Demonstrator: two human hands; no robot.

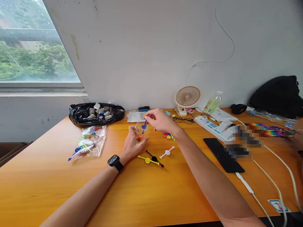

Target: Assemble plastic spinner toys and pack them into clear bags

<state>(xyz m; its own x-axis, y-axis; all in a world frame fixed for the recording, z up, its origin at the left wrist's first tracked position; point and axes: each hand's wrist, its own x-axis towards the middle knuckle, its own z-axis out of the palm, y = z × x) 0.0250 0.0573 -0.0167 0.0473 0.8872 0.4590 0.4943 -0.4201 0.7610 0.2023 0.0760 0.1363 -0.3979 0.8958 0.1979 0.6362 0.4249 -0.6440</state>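
Note:
My left hand (134,141) is closed round a clear plastic bag (138,128) with a red piece (139,138) showing in it. Above the bag's opening, my right hand (159,120) pinches a blue arrow spinner (144,127) by one end, its arrowhead pointing down. On the table just below the hands lie a yellow arrow spinner (147,160) and a black one (154,158), crossing each other. A white arrow spinner (167,152) rests to their right. Several small coloured pieces (168,136) sit partly hidden behind my right wrist.
Filled clear bags (88,143) lie at left, before a black plastic bag (96,114) of grey parts. At the back stand a fan (187,97) and a bottle (214,102), near eyeglasses (183,120). A power strip (211,127), a phone (223,155) and cables occupy the right.

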